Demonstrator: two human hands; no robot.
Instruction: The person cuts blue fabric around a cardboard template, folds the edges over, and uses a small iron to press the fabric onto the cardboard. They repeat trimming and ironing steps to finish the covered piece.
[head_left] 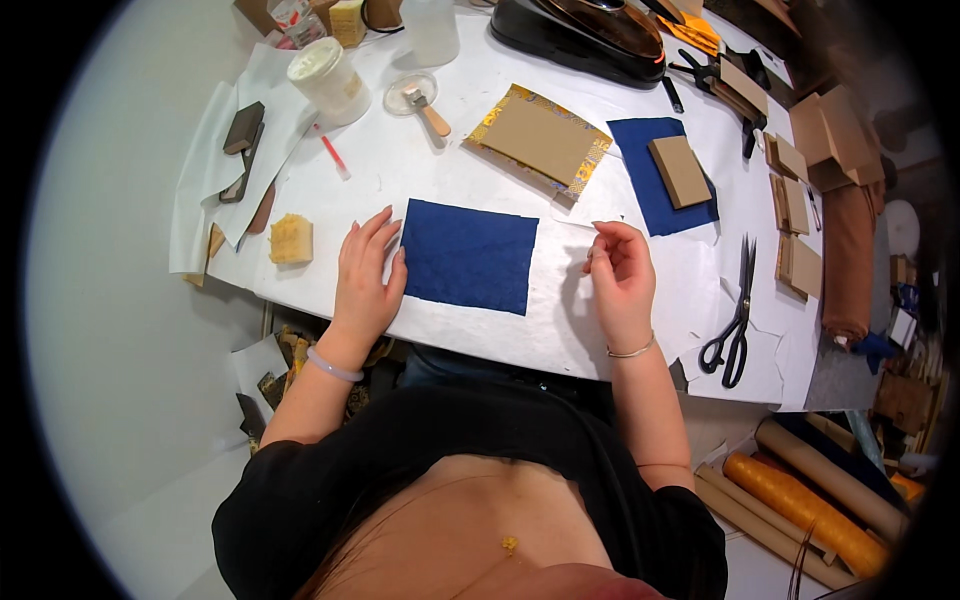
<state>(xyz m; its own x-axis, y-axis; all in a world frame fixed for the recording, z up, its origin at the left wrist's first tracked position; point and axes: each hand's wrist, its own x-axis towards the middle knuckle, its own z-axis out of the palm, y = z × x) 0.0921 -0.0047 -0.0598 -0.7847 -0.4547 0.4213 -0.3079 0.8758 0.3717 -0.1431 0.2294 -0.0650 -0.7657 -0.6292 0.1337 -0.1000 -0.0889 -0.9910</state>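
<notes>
So the left hand (368,265) has its fingers loosely spread, right at the left edge of a flat rectangle of dark blue, fabric-like sheet (470,258). Can't tell if the fingertips are actually on it. The sheet lies between the two hands on the white-covered table (575,335), near its front edge.

Right hand (622,270) is off to the sheet's right, well apart from it, fingers curled in with the thumb close to the index finger. Can't tell if it's pinching anything.

Further out: a pale yellow block of sponge (291,242) left of the left hand, and big black-handled scissors (735,325) right of the right one. Behind the sheet there's a tan board with a gold floral border (540,145), and right of that a smaller tan block (680,172) sitting on another dark blue piece (638,178). Back left, a white plastic tub (330,80) and a wooden-handled brush (435,118).
</notes>
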